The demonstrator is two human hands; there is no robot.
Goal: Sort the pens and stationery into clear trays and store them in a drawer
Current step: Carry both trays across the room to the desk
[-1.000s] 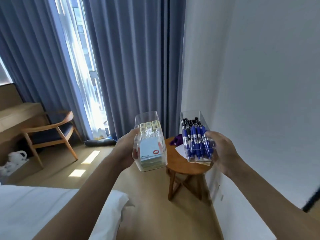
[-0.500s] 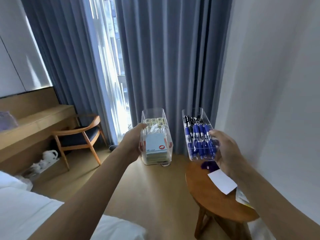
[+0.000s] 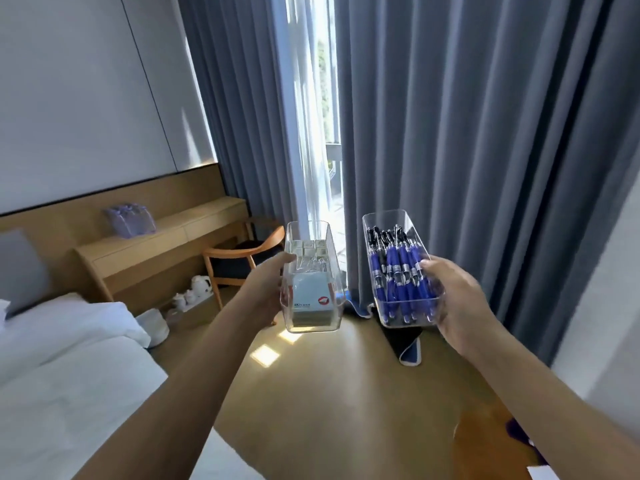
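My left hand grips the left side of a clear tray that holds a white notepad block, small boxes and clips. My right hand grips the right side of a second clear tray filled with several blue and black pens. Both trays are held level in the air, side by side, over the wooden floor in front of the blue-grey curtains. The wooden desk with drawers stands against the far left wall.
A white bed fills the lower left. A wooden chair stands at the desk, with a white tea set on the floor beside it. The round wooden side table's edge shows at the bottom right. Slippers lie by the curtains.
The view has swung left and away from the round table; the desk and bed have come into sight. Both hands still carry their trays side by side.
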